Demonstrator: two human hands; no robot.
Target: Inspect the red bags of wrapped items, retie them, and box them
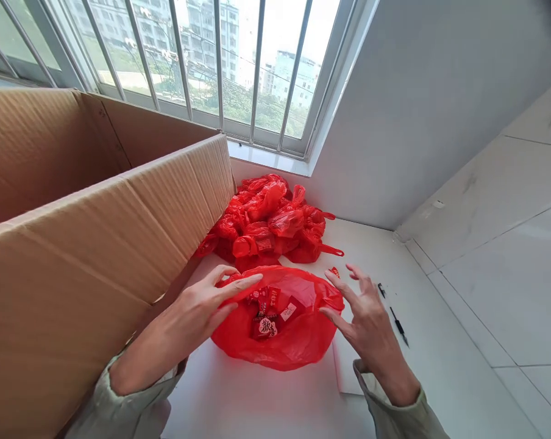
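Note:
A red plastic bag (284, 356) sits on the white surface with its mouth spread wide toward me. Inside it lie several small red packets (267, 327), one printed with large characters on a pale patch. My left hand (214, 299) is at the left rim, its fingers apart and the index finger reaching over the mouth. On the opposite rim, my right hand (360, 308) has thumb and fingers spread around the bag's edge. Neither hand is visibly closed on the plastic, though both are near or touching it.
A large open cardboard box (120, 225) stands close on the left, beside my left arm. Behind the bag is a pile of tied red bags (275, 219). A black pen (400, 327) and its cap (381, 290) lie at right, near a white sheet (347, 366). A barred window is behind.

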